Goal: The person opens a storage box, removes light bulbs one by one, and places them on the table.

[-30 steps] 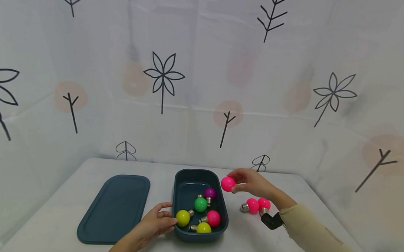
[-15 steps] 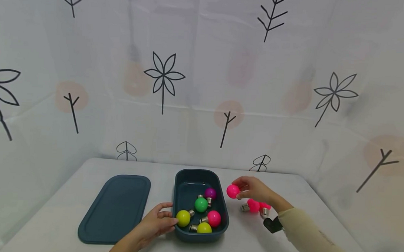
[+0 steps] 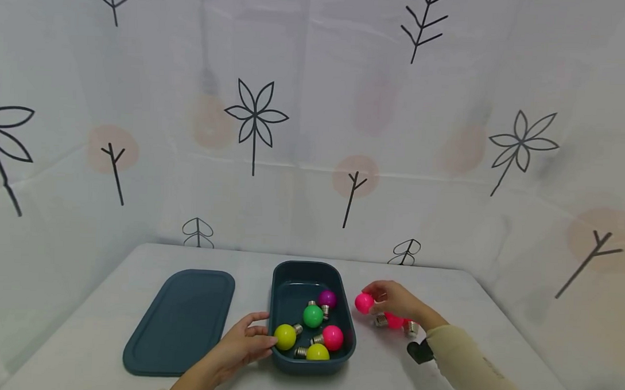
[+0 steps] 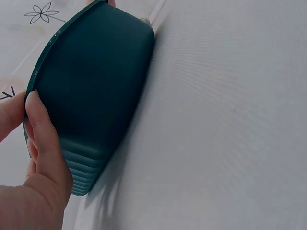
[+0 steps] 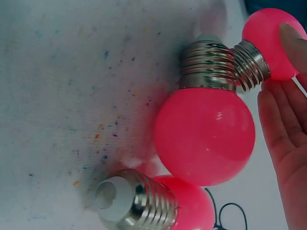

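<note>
A pink bulb was held just to the right of the box, its globe pinched between the thumb and fingers of the right hand, presumably because the easiest hold was offered there. Two loose pink bulbs were laid farther right of the box. Inside the box were gathered a purple bulb, a green bulb, another pink bulb and two yellow bulbs. The box's left rim was gripped between the thumb and fingers of the left hand, most likely so that sliding was prevented. A flat panel (a lid, judging by its matching colour) was placed left of the box on the white table, apparently out of the way. In the right wrist view the held bulb's threaded base, hidden from the head view, was revealed; whether a loose bulb's base was touched by it could not be told. In the left wrist view, ridges on the box's outer wall were shown, while its contents were hidden.
</note>
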### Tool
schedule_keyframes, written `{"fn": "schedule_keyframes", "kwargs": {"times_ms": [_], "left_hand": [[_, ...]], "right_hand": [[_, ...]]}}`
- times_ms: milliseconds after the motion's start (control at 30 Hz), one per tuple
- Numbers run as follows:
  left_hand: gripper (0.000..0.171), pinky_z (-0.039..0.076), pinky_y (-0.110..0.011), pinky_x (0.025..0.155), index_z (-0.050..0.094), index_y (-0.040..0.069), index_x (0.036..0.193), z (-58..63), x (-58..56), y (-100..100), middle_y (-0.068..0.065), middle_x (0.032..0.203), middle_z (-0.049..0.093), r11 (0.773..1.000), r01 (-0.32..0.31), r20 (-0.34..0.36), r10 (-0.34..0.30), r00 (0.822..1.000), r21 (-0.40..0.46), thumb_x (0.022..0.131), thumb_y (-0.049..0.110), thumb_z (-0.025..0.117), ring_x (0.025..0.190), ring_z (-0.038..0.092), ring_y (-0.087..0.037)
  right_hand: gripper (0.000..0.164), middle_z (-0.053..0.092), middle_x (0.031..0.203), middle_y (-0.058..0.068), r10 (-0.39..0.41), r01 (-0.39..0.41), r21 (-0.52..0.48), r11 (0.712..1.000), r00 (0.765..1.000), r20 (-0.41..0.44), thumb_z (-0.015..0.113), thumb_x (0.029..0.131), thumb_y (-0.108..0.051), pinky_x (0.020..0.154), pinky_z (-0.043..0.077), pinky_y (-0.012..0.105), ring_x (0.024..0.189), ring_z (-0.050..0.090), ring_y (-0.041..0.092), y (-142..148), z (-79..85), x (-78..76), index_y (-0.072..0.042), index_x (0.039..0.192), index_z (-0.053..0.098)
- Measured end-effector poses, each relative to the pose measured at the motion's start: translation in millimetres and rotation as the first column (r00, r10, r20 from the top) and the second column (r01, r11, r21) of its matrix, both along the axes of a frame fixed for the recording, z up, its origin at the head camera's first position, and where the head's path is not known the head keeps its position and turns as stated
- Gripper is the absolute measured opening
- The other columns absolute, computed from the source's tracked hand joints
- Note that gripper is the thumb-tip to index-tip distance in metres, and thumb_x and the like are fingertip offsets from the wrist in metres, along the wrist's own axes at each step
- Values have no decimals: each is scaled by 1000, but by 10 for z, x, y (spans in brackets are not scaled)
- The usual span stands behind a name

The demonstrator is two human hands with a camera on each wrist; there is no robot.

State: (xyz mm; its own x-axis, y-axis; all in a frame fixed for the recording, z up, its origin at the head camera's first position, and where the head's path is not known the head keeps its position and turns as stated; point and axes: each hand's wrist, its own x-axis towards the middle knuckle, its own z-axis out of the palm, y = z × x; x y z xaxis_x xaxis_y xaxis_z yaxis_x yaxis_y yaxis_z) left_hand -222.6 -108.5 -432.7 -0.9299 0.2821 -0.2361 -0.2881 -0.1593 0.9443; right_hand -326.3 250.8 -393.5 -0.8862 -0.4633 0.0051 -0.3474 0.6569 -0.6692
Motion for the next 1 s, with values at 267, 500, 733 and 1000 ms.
{"fn": "schedule_keyframes", "kwargs": {"times_ms": [267,500,733,1000], "left_hand": [[73,53,-30,79,27,-2,138,12,10,6,-10,100,49,1000,-2,3,2,1000,8,81,5,72,80,56,-16],[74,53,-31,80,27,-2,138,15,13,8,-11,100,49,1000,-2,0,2,1000,3,80,5,72,81,56,-17],[73,53,-31,80,27,-2,138,4,4,6,-10,100,49,1000,-2,2,2,1000,4,81,5,72,81,56,-17],[72,53,-31,80,28,-1,138,-3,2,8,-11,101,49,1000,-3,1,3,1000,4,81,5,72,81,56,-17]], "right_hand": [[34,61,103,4,-10,10,25,1000,1000,14,73,79,-9,84,50,45,100,56,29,24,-73,-21,-6,111,61],[34,61,103,4,-10,10,55,998,1000,1,73,79,-7,85,50,45,100,57,29,35,-89,-25,-5,111,61],[36,60,102,3,-24,23,79,997,1000,5,74,78,-7,82,51,44,98,56,27,28,-73,-13,-4,111,62],[40,60,101,5,1,-4,66,998,999,52,73,78,-4,78,53,40,94,56,24,15,-57,-7,1,115,59]]}}
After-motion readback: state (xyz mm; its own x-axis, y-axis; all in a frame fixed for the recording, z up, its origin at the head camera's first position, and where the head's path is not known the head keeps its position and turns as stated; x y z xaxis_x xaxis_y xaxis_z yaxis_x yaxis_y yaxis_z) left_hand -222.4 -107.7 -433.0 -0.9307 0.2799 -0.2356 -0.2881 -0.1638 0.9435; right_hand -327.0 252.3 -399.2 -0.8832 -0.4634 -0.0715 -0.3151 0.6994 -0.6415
